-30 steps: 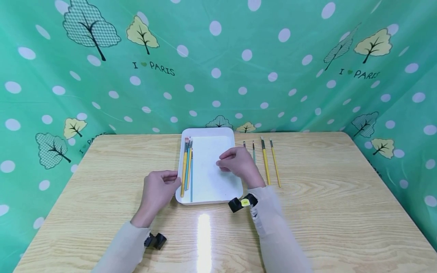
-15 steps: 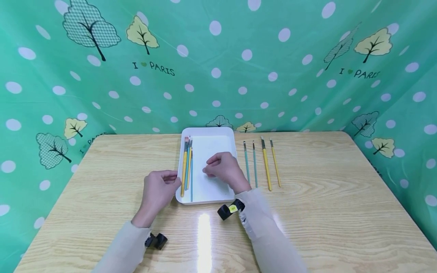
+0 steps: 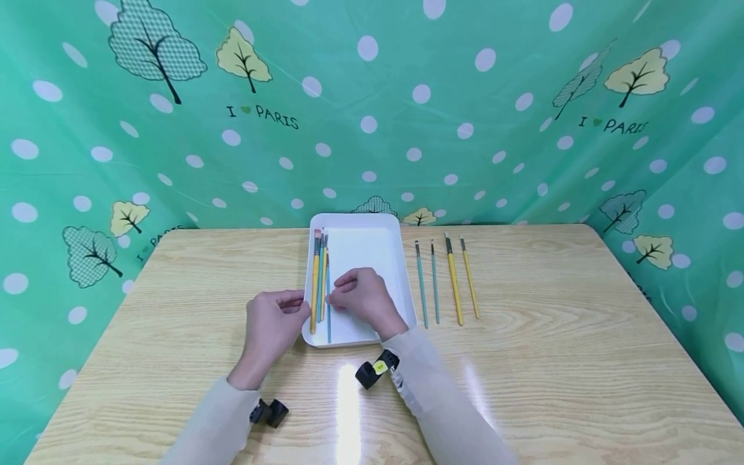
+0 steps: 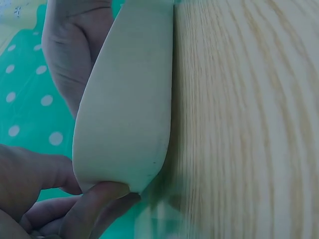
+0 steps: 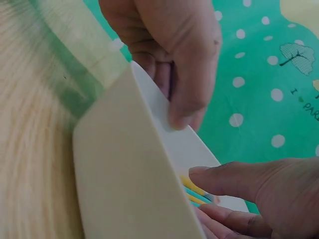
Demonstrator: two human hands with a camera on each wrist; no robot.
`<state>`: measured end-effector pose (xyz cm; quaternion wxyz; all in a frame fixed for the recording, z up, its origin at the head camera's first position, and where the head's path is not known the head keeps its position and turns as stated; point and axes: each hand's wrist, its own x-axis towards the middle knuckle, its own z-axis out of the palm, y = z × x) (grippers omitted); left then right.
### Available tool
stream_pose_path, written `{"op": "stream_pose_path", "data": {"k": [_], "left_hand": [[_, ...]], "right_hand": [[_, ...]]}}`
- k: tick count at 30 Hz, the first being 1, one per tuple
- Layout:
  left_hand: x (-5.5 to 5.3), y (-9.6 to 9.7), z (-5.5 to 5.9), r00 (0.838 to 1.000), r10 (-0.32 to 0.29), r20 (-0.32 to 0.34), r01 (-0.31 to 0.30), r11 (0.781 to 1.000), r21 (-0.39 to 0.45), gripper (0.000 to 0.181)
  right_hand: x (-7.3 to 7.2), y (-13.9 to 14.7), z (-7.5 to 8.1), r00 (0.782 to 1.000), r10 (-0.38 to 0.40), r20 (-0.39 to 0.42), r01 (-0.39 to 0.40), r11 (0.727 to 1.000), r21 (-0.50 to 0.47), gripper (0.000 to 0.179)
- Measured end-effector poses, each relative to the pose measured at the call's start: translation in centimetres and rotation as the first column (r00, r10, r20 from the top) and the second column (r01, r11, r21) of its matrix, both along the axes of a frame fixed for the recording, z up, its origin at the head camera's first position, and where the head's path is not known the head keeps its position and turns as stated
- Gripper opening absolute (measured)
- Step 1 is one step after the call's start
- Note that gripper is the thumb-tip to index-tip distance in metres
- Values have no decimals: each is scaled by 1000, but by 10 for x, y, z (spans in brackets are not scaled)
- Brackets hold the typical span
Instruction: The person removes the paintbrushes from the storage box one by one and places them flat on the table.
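Observation:
In the head view, my left hand (image 3: 276, 321) pinches the left wall of a white tray (image 3: 389, 258). The left wrist view shows thumb and fingers curled over the tray's corner. Several paintbrushes lie along the tray's left side, handles toward me: a thick yellow-handled brush (image 3: 315, 290), a thinner yellow one (image 3: 323, 278), and blue-handled ones. My right hand (image 3: 365, 298) reaches over the tray, its fingertips at the rightmost blue paintbrush (image 3: 329, 326), partly covering it. In the right wrist view, the thumb (image 5: 219, 178) and fingers stand apart, with brush handles (image 5: 192, 191) showing between them.
Right of the tray, several more paintbrushes lie spaced out on the wooden table (image 3: 558, 361): two with teal handles (image 3: 421, 287) and two with yellow handles (image 3: 454, 281). A green dotted cloth (image 3: 372, 97) hangs behind the table.
My right hand has moved left across the tray to the brushes inside it. The tray has shifted slightly away from me. My left hand keeps its hold.

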<state>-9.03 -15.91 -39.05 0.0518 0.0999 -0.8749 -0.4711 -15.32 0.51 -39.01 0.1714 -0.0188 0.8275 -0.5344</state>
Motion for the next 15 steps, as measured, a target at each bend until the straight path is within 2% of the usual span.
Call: {"op": "stream_pose_path", "data": {"k": [8, 15], "left_hand": [[1, 5, -3, 999, 0, -32, 1, 1000, 15, 24], [2, 7, -6, 999, -1, -33, 2, 1000, 15, 24]], "right_hand": [[8, -12, -3, 997, -44, -70, 48, 998, 51, 27], [12, -18, -4, 997, -19, -77, 31, 988, 152, 20]]}}
